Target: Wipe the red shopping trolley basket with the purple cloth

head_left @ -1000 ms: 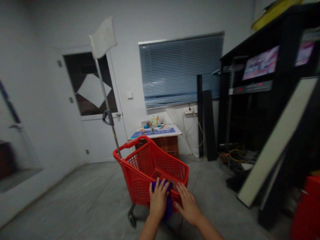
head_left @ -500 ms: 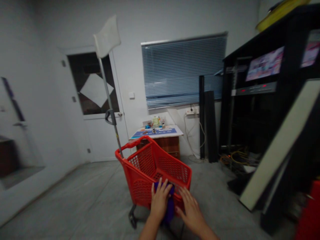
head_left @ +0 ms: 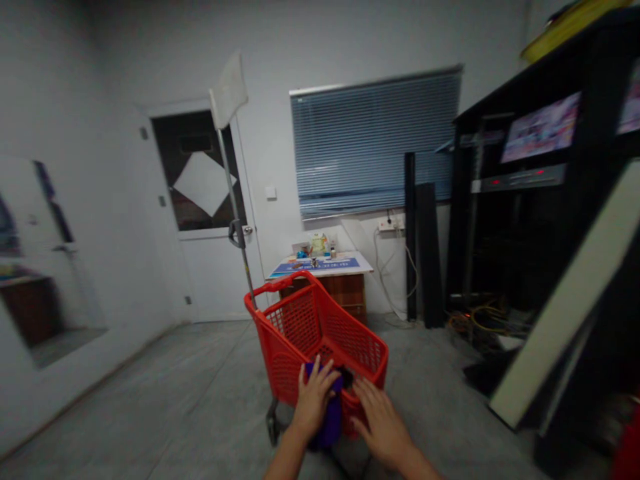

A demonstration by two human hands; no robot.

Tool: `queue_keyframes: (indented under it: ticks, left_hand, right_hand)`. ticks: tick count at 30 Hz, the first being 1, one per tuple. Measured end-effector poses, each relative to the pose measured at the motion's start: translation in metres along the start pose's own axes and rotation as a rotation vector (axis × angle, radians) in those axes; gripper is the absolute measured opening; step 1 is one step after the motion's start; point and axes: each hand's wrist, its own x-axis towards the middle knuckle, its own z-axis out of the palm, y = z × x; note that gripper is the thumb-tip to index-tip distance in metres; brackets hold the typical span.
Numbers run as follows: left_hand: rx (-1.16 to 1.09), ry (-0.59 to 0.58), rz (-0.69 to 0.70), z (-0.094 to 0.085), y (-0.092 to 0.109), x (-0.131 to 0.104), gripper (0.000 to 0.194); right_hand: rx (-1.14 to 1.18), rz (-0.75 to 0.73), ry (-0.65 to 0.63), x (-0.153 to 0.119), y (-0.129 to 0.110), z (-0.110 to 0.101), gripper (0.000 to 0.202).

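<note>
A red plastic shopping cart stands in front of me, its near end at my hands. My left hand presses a purple cloth at the near rim, fingers curved over it; part of the cloth hangs down outside the basket. Beside it, my right hand lies with fingers stretched out against the rim's right part, holding nothing. A small dark patch shows at the rim between the hands; what it is I cannot make out.
A long pole with a white flag-like panel rises from the cart's handle end. Behind stands a small table with items on it. Pale boards lean at the right near a black rack with screens. A door is at the back left.
My left hand and the purple cloth have shifted left relative to the cart. My right hand stays near the rim. The view has turned slightly left.
</note>
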Motion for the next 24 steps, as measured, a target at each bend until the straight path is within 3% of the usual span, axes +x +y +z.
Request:
queue_keyframes:
  ticks: [5, 9, 15, 18, 21, 24]
  left_hand:
    - [0.003, 0.007, -0.019, -0.001, 0.008, -0.002, 0.056]
    - [-0.015, -0.034, 0.042, -0.005, 0.017, 0.0, 0.055]
    - [0.01, -0.003, -0.066, -0.009, 0.018, 0.005, 0.049]
    - [-0.005, -0.014, -0.031, -0.01, 0.022, 0.003, 0.049]
    - [-0.002, -0.037, 0.039, -0.012, 0.019, 0.003, 0.051]
    - [0.024, -0.024, -0.02, -0.013, 0.009, 0.006, 0.052]
  right_hand:
    - [-0.02, -0.025, -0.095, 0.013, 0.004, -0.016, 0.065]
    - [-0.03, 0.061, -0.089, 0.014, -0.003, -0.015, 0.072]
    - [-0.022, 0.079, -0.101, 0.012, -0.006, -0.014, 0.073]
    - [-0.014, 0.08, -0.082, 0.013, -0.004, -0.014, 0.073]
    - [-0.02, 0.068, -0.076, 0.013, -0.002, -0.012, 0.073]
    - [-0.048, 0.085, -0.07, 0.011, -0.005, -0.008, 0.072]
